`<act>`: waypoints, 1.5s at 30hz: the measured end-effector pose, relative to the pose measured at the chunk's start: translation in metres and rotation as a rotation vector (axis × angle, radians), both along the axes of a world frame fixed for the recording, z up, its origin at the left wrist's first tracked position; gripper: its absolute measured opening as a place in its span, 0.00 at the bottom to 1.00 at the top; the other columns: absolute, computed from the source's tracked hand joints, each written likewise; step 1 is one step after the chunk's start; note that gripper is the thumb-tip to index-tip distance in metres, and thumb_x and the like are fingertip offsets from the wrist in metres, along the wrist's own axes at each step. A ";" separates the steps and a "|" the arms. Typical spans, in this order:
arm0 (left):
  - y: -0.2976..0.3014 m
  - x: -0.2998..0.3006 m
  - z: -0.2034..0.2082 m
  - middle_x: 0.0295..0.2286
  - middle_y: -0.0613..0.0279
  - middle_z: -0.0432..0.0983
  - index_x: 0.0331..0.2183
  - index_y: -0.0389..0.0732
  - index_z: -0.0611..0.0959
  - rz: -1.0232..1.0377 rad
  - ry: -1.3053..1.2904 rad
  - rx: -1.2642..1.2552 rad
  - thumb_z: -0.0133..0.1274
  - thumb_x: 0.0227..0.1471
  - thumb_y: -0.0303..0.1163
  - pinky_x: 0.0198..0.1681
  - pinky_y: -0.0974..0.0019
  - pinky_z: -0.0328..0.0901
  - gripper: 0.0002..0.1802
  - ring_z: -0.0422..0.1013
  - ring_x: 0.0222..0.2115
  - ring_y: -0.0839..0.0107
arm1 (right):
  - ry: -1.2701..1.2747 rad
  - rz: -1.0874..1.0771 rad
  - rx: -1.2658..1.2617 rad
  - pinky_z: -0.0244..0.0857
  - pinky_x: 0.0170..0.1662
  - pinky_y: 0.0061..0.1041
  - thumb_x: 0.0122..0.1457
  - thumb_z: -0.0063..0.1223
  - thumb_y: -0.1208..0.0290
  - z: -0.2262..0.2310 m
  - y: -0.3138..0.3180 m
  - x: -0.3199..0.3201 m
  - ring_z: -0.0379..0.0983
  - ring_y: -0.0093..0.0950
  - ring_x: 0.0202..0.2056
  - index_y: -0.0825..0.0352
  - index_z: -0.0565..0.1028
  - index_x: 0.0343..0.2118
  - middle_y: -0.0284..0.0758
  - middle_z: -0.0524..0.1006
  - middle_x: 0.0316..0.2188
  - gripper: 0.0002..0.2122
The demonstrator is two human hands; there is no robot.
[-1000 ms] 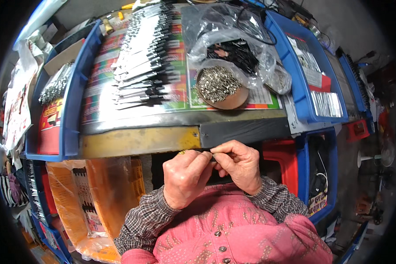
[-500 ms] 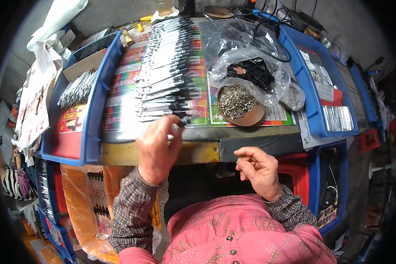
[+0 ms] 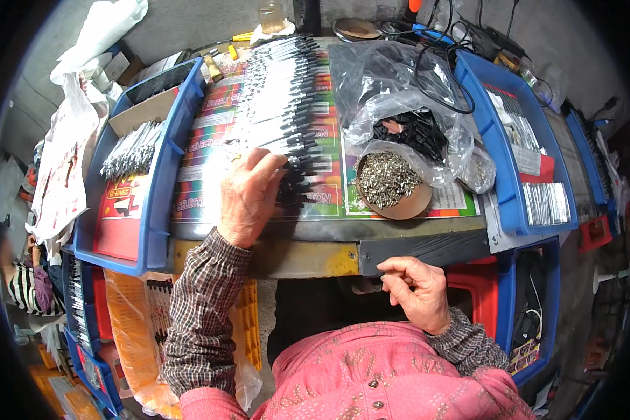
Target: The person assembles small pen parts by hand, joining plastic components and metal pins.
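A long row of slim pens [image 3: 281, 105], with pale barrels and black ends, lies across the colourful printed sheet on the table. My left hand [image 3: 248, 196] is over the near end of this row, fingers bent and closed round a pen that they mostly hide. Black pen ends stick out to the right beneath it. In front of the table edge, my right hand [image 3: 416, 290] hovers with thumb and forefinger together and the other fingers curled. Whatever it holds is hidden. Small metal pieces [image 3: 388, 178] fill a round shallow dish [image 3: 409, 206] right of the pens.
Behind the dish, a clear plastic bag [image 3: 371, 70] holds black parts [image 3: 416, 133]. Blue bins with pens stand at the left [image 3: 157, 210] and right [image 3: 500, 154]. Black cables [image 3: 427, 59] curl at the back. An orange crate [image 3: 122, 308] sits below the table edge.
My left hand has moved away from me, from the table's front edge onto the near end of the pen row, with a pen in it. My right hand has stayed nearly still. The view has shifted slightly.
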State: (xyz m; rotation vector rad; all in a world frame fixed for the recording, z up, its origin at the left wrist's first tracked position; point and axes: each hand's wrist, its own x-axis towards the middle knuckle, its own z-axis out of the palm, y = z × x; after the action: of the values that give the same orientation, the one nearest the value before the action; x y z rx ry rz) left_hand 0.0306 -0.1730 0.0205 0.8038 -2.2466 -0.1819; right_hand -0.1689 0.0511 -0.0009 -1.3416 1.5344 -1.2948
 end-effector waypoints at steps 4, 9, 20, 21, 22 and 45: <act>-0.001 -0.002 -0.001 0.29 0.58 0.72 0.32 0.41 0.80 -0.017 0.003 -0.017 0.56 0.45 0.22 0.37 0.57 0.65 0.09 0.70 0.33 0.55 | 0.044 0.007 -0.018 0.64 0.25 0.16 0.55 0.56 0.81 0.001 0.001 -0.001 0.71 0.16 0.21 0.70 0.76 0.39 0.31 0.76 0.23 0.08; 0.000 -0.003 -0.003 0.31 0.54 0.74 0.33 0.38 0.82 -0.029 -0.020 -0.025 0.56 0.44 0.19 0.38 0.58 0.66 0.10 0.71 0.34 0.55 | 0.083 0.010 -0.020 0.65 0.27 0.18 0.53 0.58 0.83 0.002 0.003 -0.002 0.72 0.19 0.22 0.70 0.77 0.38 0.34 0.77 0.25 0.09; 0.001 0.011 -0.005 0.30 0.60 0.73 0.34 0.40 0.80 -0.063 0.016 -0.128 0.54 0.42 0.20 0.37 0.58 0.64 0.12 0.69 0.33 0.58 | 0.068 0.023 -0.024 0.63 0.22 0.16 0.52 0.56 0.84 0.003 -0.002 0.002 0.70 0.16 0.18 0.71 0.77 0.36 0.33 0.77 0.23 0.08; 0.002 0.014 -0.001 0.30 0.60 0.73 0.34 0.40 0.80 -0.042 0.012 -0.130 0.54 0.42 0.20 0.37 0.58 0.64 0.12 0.69 0.33 0.58 | 0.065 0.044 -0.026 0.63 0.22 0.16 0.52 0.56 0.84 0.005 -0.002 0.003 0.70 0.16 0.18 0.71 0.77 0.36 0.33 0.77 0.23 0.08; 0.005 0.017 0.006 0.30 0.59 0.74 0.34 0.39 0.80 -0.060 0.003 -0.115 0.56 0.43 0.20 0.37 0.59 0.65 0.11 0.70 0.32 0.58 | 0.062 0.029 -0.005 0.63 0.22 0.16 0.53 0.56 0.84 0.006 -0.001 0.003 0.70 0.16 0.18 0.71 0.77 0.36 0.33 0.77 0.23 0.07; -0.155 0.148 0.051 0.23 0.50 0.78 0.24 0.41 0.82 0.565 -0.515 0.060 0.58 0.41 0.32 0.32 0.54 0.70 0.05 0.76 0.29 0.51 | 0.106 0.016 0.173 0.64 0.20 0.16 0.53 0.54 0.84 0.019 -0.003 -0.001 0.71 0.17 0.18 0.73 0.77 0.33 0.34 0.76 0.21 0.05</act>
State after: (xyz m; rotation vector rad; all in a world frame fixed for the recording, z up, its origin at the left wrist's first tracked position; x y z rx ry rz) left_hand 0.1788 -0.3278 0.0711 1.6250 -2.3649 0.2558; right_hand -0.1694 0.0477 0.0180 -1.3268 1.6639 -1.0693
